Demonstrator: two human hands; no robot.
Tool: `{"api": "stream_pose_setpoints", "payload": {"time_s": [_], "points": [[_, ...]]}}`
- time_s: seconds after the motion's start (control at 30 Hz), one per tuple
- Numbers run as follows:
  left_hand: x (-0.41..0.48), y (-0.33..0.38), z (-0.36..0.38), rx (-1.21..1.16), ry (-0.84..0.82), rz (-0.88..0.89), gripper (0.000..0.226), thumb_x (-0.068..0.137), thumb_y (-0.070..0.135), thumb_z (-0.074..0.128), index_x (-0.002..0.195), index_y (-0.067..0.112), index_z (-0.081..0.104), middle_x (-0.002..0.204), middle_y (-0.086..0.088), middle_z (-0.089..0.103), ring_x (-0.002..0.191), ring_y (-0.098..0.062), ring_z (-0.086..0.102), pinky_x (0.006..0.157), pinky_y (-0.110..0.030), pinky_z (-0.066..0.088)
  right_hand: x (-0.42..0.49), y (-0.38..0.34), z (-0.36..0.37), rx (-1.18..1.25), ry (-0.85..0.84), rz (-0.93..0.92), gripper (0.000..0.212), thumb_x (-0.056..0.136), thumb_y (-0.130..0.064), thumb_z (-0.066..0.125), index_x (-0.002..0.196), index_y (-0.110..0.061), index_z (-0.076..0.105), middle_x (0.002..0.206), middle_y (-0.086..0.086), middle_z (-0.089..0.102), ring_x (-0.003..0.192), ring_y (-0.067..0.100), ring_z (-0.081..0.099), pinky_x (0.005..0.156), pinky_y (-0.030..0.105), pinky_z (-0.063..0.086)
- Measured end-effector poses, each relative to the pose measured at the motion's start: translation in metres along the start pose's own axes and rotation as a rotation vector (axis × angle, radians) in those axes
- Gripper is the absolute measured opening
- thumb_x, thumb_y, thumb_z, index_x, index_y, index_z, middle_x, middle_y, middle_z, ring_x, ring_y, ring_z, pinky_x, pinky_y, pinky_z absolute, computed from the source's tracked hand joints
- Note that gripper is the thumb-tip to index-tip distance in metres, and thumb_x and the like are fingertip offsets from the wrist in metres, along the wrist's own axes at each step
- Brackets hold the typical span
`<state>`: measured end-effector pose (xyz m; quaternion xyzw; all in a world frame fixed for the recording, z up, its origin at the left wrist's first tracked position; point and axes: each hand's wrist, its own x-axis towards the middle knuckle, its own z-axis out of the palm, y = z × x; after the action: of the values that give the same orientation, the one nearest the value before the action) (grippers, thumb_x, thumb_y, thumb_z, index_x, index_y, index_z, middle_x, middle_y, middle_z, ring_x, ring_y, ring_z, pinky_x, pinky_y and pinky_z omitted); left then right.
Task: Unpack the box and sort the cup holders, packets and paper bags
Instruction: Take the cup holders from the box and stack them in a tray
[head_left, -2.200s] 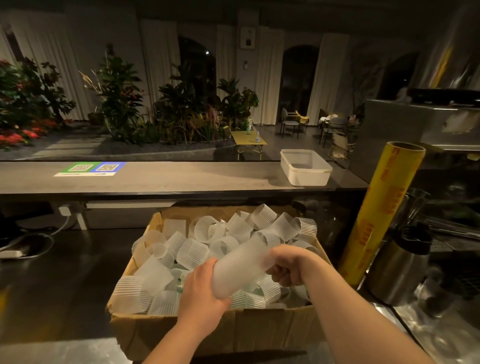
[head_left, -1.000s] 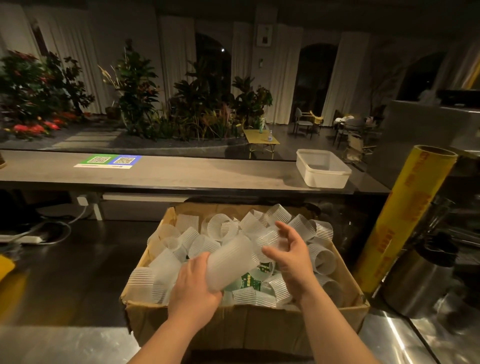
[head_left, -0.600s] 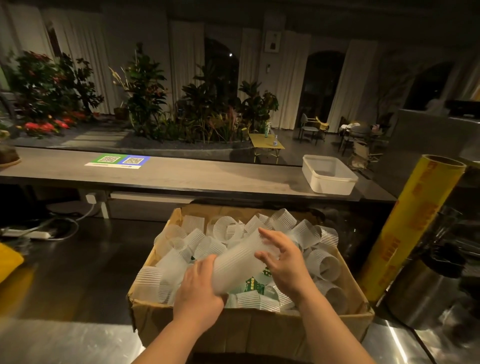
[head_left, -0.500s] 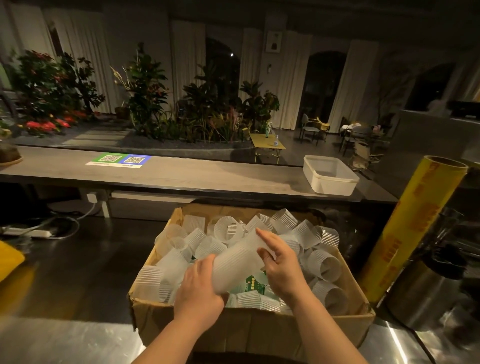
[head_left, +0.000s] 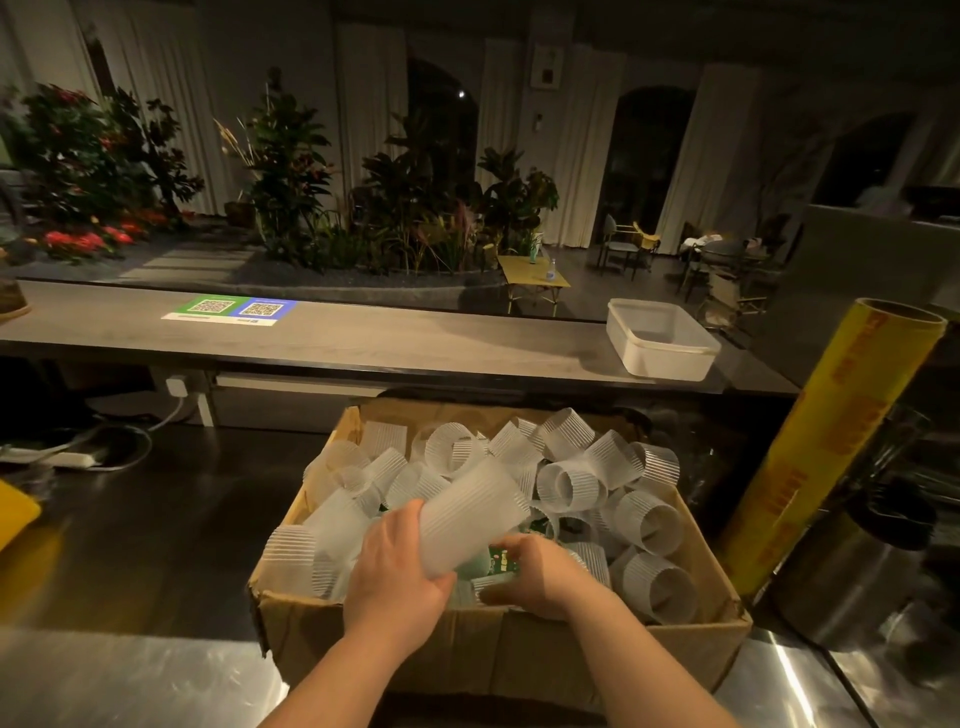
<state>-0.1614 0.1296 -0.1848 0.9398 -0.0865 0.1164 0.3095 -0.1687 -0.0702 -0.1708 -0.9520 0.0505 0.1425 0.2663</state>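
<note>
The fingers of the left hand are curled around the near end of a stack of cup holders. The stack is translucent and ribbed. It is held tilted over the box, with its far end pointing up and to the right. The right hand reaches down into the box just under this stack. Its fingers are bent and lie beside a green packet, but I cannot tell if they hold it, because the stack and the dim light hide the fingertips.

The box is of brown cardboard and it is open at the top. It stands on the steel tabletop close to the front edge, a little to the right of the middle. Many loose cup holders fill it, lying in all directions, and the green packet shows between them.

Near the right edge of the tabletop a yellow roll leans beside the box, and a steel pot stands just in front of the roll. Near the left edge lies a power strip with its cable. Behind the box runs a higher ledge. It carries a white container at its right end and a QR code sign toward its left
</note>
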Motion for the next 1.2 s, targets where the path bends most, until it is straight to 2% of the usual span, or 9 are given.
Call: {"api": "stream_pose_setpoints", "payload": {"time_s": [0.13, 0.23, 0.37, 0.5, 0.7, 0.9, 1.07, 1.13, 1.2], "points": [[-0.001, 0.0, 0.0, 0.014, -0.009, 0.001, 0.086, 0.078, 0.05, 0.082, 0.14, 0.039, 0.024, 0.129, 0.016, 0.039, 0.109, -0.003, 0.034, 0.096, -0.028, 0.05, 0.009, -0.001, -0.003, -0.13, -0.213, 0.013, 0.066, 0.094, -0.004, 0.064, 0.15, -0.036, 0.047, 0.157, -0.002, 0.045, 0.143, 0.024, 0.044, 0.117, 0.039, 0.037], [-0.002, 0.0, -0.001, 0.007, -0.016, -0.004, 0.086, 0.078, 0.052, 0.081, 0.14, 0.04, 0.024, 0.129, 0.017, 0.039, 0.11, -0.003, 0.035, 0.096, -0.029, 0.051, 0.006, 0.001, -0.003, -0.092, -0.174, -0.038, 0.06, 0.092, -0.009, 0.069, 0.147, -0.026, 0.052, 0.148, 0.001, 0.052, 0.136, 0.023, 0.049, 0.115, 0.038, 0.04], [-0.002, -0.002, -0.003, -0.027, -0.027, 0.011, 0.084, 0.078, 0.05, 0.081, 0.139, 0.041, 0.023, 0.127, 0.017, 0.037, 0.111, -0.004, 0.037, 0.094, -0.028, 0.047, -0.003, 0.022, -0.016, 0.439, -0.014, -0.082, 0.064, 0.072, -0.023, 0.088, 0.125, -0.022, 0.052, 0.126, 0.004, 0.059, 0.111, 0.022, 0.063, 0.098, 0.041, 0.057], [0.001, -0.004, -0.002, -0.021, -0.038, 0.018, 0.083, 0.078, 0.049, 0.08, 0.14, 0.038, 0.025, 0.127, 0.015, 0.039, 0.111, -0.006, 0.038, 0.091, -0.028, 0.047, -0.016, 0.047, -0.032, 0.923, 0.112, -0.12, 0.069, 0.064, -0.016, 0.088, 0.123, -0.012, 0.052, 0.129, 0.025, 0.057, 0.108, 0.029, 0.068, 0.093, 0.041, 0.06], [0.001, -0.003, -0.002, -0.015, -0.056, 0.047, 0.083, 0.077, 0.049, 0.081, 0.138, 0.039, 0.025, 0.125, 0.017, 0.038, 0.111, -0.006, 0.04, 0.091, -0.028, 0.047, -0.021, 0.03, -0.051, 1.421, 0.352, -0.161, 0.056, 0.085, -0.01, 0.073, 0.137, -0.02, 0.054, 0.131, 0.014, 0.058, 0.116, 0.036, 0.06, 0.085, 0.045, 0.056], [0.0, -0.003, -0.005, -0.01, -0.081, 0.04, 0.083, 0.077, 0.041, 0.08, 0.139, 0.041, 0.025, 0.128, 0.017, 0.037, 0.113, -0.006, 0.038, 0.097, -0.03, 0.047, -0.019, -0.012, -0.056, 1.072, 0.353, -0.212, 0.063, 0.075, -0.033, 0.071, 0.136, -0.045, 0.057, 0.148, 0.003, 0.043, 0.133, 0.027, 0.046, 0.109, 0.05, 0.043], [0.0, -0.003, -0.004, -0.016, -0.089, 0.014, 0.089, 0.074, 0.04, 0.084, 0.14, 0.044, 0.024, 0.131, 0.018, 0.038, 0.115, -0.006, 0.038, 0.1, -0.033, 0.047, -0.025, -0.02, -0.064, 0.885, 0.236, -0.261, 0.063, 0.086, -0.028, 0.07, 0.143, -0.045, 0.05, 0.144, -0.003, 0.042, 0.118, 0.004, 0.048, 0.091, 0.022, 0.043], [0.0, -0.002, -0.003, -0.019, -0.095, 0.019, 0.09, 0.074, 0.036, 0.085, 0.14, 0.044, 0.025, 0.131, 0.018, 0.038, 0.114, -0.005, 0.038, 0.1, -0.034, 0.048, -0.029, -0.024, -0.063, 0.782, 0.123, -0.243, 0.059, 0.097, -0.027, 0.066, 0.148, -0.045, 0.043, 0.143, -0.006, 0.04, 0.117, 0.0, 0.046, 0.098, 0.026, 0.041], [0.0, -0.002, -0.002, -0.019, -0.085, 0.015, 0.091, 0.075, 0.034, 0.086, 0.142, 0.043, 0.025, 0.132, 0.018, 0.038, 0.114, -0.004, 0.036, 0.101, -0.034, 0.048, -0.032, -0.027, -0.057, 0.733, 0.014, -0.24, 0.063, 0.096, -0.05, 0.059, 0.154, -0.047, 0.034, 0.15, -0.013, 0.034, 0.136, 0.009, 0.037, 0.115, 0.039, 0.029]]}}
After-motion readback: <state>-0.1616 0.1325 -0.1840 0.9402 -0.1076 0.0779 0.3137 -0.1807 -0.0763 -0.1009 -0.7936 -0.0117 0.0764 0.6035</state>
